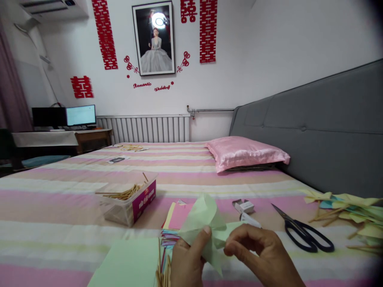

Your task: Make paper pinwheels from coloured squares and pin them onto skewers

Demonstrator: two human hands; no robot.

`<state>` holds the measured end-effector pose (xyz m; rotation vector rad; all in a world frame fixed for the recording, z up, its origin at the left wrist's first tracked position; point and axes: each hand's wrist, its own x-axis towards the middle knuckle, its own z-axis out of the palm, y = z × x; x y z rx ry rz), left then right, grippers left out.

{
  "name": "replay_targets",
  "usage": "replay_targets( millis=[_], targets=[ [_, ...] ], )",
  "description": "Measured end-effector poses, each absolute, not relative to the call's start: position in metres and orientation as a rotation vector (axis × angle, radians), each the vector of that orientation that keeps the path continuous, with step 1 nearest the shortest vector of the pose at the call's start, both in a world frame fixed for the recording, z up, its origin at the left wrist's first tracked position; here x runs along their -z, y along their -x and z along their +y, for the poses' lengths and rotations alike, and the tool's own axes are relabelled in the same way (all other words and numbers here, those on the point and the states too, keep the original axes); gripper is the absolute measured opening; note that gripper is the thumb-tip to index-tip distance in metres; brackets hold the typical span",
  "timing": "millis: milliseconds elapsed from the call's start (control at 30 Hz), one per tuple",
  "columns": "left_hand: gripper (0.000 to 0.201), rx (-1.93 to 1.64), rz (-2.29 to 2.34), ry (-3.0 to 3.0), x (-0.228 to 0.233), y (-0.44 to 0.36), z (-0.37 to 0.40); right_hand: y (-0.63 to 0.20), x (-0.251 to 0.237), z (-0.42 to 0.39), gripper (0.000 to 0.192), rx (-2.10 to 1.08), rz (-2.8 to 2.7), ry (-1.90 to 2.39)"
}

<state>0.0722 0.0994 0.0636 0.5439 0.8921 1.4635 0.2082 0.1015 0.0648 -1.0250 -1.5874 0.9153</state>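
A pale green paper pinwheel (205, 211) is held up in front of me, its blades curling around the middle. My left hand (189, 257) pinches it from the lower left, with the thumb pressed near its centre. At the right-hand blade, my right hand (260, 249) has its thumb and fingertips closed at the paper's edge. Beneath and behind lies a stack of coloured paper squares (179, 215), partly covered by the pinwheel and my left hand. Several thin wooden sticks (163, 273) lie beside my left hand, next to larger green sheets (128, 263).
Black-handled scissors (302, 231) lie open at right, near finished paper pinwheels on sticks (353, 209). Small white boxes (243, 206) sit behind my right hand. A clear plastic tub (131, 203) of sticks stands left. Farther back are a pink pillow (245, 153) and grey headboard (314, 123).
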Motion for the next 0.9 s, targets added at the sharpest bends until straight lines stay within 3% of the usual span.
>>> replay_targets(
  millis=[467,900],
  targets=[
    [0.029,-1.51,0.949,-0.764,-0.058,-0.078,0.101,-0.198,-0.058,0.102,0.03,-0.897,-1.298,1.033],
    [0.023,-1.583,1.117,-0.822,-0.062,-0.081,0.099,-0.195,-0.057,0.099,0.031,-0.8,-1.322,1.066]
  ],
)
